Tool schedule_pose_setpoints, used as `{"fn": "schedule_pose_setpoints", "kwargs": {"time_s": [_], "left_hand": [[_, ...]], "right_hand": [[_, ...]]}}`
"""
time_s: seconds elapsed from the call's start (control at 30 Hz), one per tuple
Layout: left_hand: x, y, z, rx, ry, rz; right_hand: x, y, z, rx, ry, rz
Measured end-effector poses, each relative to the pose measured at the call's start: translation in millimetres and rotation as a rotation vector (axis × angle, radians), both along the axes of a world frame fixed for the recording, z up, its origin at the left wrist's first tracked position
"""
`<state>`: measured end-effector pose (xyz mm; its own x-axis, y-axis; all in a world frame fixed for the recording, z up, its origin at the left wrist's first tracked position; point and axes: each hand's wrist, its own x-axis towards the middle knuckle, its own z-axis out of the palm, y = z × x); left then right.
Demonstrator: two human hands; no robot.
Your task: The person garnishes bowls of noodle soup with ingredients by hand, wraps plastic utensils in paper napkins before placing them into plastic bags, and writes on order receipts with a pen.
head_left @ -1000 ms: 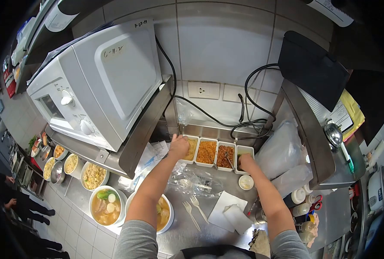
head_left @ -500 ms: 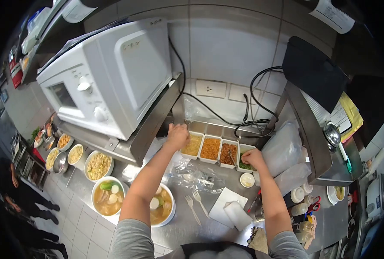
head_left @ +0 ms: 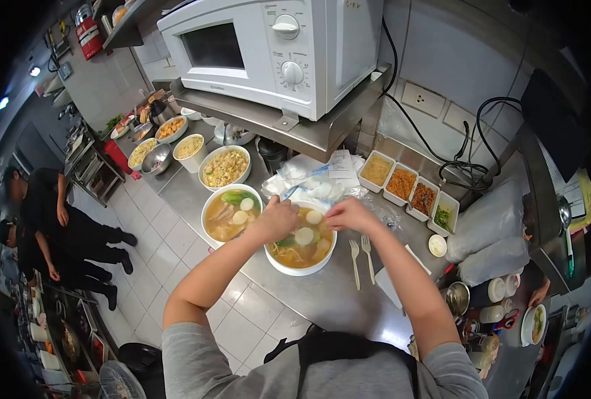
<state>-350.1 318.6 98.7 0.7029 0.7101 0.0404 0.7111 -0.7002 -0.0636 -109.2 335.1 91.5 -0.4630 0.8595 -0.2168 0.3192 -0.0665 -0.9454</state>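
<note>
Two white bowls of noodle soup stand side by side: the left soup bowl [head_left: 220,231] shows leafy greens and pale round slices, the right soup bowl [head_left: 300,261] similar slices and noodles. My left hand [head_left: 277,219] is closed between and over them, around a thin implement [head_left: 290,193] with a bluish upper end and a metallic lower end; its kind is unclear. Above the right bowl's far right rim is my right hand [head_left: 350,216], fingers pinched together; what they hold is hidden. Two light-coloured forks [head_left: 355,264] lie right of that bowl.
Topping containers [head_left: 400,184] line the wall, with chopped greens [head_left: 443,218] in the rightmost. A microwave [head_left: 269,53] sits on a shelf above. Fried rice [head_left: 224,166] and other filled bowls stand left. Two people [head_left: 62,206] stand at left. Another person's hand [head_left: 540,292] is near a bowl at right.
My view has turned left. My right hand has left the chopped greens container for the right soup bowl. My left hand has come from the yellow topping to the bowls and now holds a thin implement.
</note>
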Motion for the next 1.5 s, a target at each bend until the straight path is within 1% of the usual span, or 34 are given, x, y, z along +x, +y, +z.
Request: {"fn": "schedule_pose_setpoints", "kwargs": {"time_s": [0.07,0.13,0.17,0.23,0.27,0.33,0.37,0.4,0.47,0.53,0.57,0.63,0.67,0.7,0.73,0.77,0.8,0.83,0.87,0.9,0.93,0.97,1.03,1.1,1.17,1.2,1.3,1.4,1.43,1.5], "left_hand": [[-4.6,-10.2,9.5,0.011,-0.101,0.041],[-12.5,-20.7,22.7,-0.009,-0.227,0.113],[-17.2,-26.9,25.9,0.030,-0.318,0.156],[-28.1,-43.3,24.7,0.107,-0.501,0.240],[-35.4,-50.7,20.1,0.096,-0.614,0.303],[-51.2,-68.0,8.0,0.070,-0.837,0.426],[-56.1,-79.4,2.4,0.004,-0.871,0.515],[-60.5,-92.7,-4.8,-0.065,-0.902,0.605],[-71.5,-110.0,-44.1,-0.307,-0.980,0.782],[-69.4,-119.3,-91.1,-0.497,-1.275,0.876],[-68.6,-121.8,-109.4,-0.595,-1.420,0.918],[-66.9,-124.5,-136.7,-0.753,-1.602,0.902],[-58.2,-122.6,-132.3,-0.890,-1.740,0.987],[-56.7,-115.9,-135.2,-0.937,-1.855,0.954],[-55.4,-108.2,-141.1,-0.985,-1.968,0.916],[-53.8,-100.7,-144.0,-1.034,-2.079,0.868],[-51.2,-94.1,-142.5,-1.024,-2.102,0.768],[-46.7,-86.9,-139.6,-1.017,-2.121,0.646],[-40.6,-78.0,-138.1,-1.015,-2.134,0.511],[-39.3,-71.3,-143.4,-1.033,-2.140,0.474],[-39.7,-65.3,-150.0,-1.055,-2.143,0.439],[-37.8,-62.2,-146.2,-1.106,-2.171,0.449],[-37.0,-57.0,-142.9,-1.173,-2.193,0.455],[-38.4,-54.1,-147.0,-1.196,-2.199,0.455],[-35.8,-53.6,-140.8,-1.229,-2.202,0.491],[-36.0,-54.1,-140.3,-1.245,-2.203,0.517],[-41.8,-54.7,-151.3,-1.312,-2.219,0.461],[-39.2,-61.9,-143.8,-1.363,-2.127,0.319],[-36.0,-66.9,-134.3,-1.463,-2.124,0.327],[-32.5,-81.4,-108.5,-1.650,-2.123,0.351]], "right_hand": [[-36.4,-3.3,11.0,0.154,-0.215,0.080],[-64.7,-7.0,18.6,0.204,-0.412,0.149],[-73.9,-8.2,20.7,0.229,-0.509,0.182],[-83.0,-4.4,6.1,0.532,-0.582,0.197],[-86.8,-6.1,4.9,0.684,-0.617,0.204],[-92.2,-12.6,10.9,0.662,-0.632,0.122],[-93.1,-16.2,14.2,0.650,-0.639,0.081],[-92.6,-17.5,9.9,0.710,-0.576,0.085],[-91.5,-19.5,-5.9,0.827,-0.448,0.095],[-81.1,-23.8,-19.6,0.851,-0.243,0.106],[-74.9,-30.6,-15.1,0.863,-0.140,0.109],[-48.8,-61.1,4.1,0.648,-0.002,-0.093],[-32.1,-66.9,-4.5,0.477,0.028,-0.134],[-14.9,-72.9,-17.8,0.306,0.060,-0.176],[1.8,-80.9,-35.5,0.080,0.161,-0.220],[11.6,-89.2,-57.2,-0.142,0.263,-0.263],[12.7,-97.5,-78.5,-0.265,0.245,-0.290],[15.6,-102.4,-99.4,-0.372,0.229,-0.324],[12.3,-104.0,-123.8,-0.452,0.301,-0.406],[4.6,-101.3,-144.6,-0.529,0.382,-0.487],[-1.9,-96.8,-159.0,-0.583,0.520,-0.537],[-7.7,-84.7,-162.9,-0.638,0.664,-0.576],[-25.1,-71.6,-130.6,-0.641,0.841,-0.640],[-27.5,-50.3,-129.9,-0.737,0.775,-0.619],[-30.1,-48.4,-91.0,-0.818,0.683,-0.623],[-28.7,-42.8,-98.6,-0.835,0.632,-0.551],[-20.3,-43.5,-88.8,-0.904,0.609,-0.427],[-22.3,-46.6,-79.3,-0.893,0.561,-0.483],[-21.4,-51.5,-73.9,-0.892,0.616,-0.464],[-15.6,-51.4,-85.6,-0.922,0.615,-0.397]]}}
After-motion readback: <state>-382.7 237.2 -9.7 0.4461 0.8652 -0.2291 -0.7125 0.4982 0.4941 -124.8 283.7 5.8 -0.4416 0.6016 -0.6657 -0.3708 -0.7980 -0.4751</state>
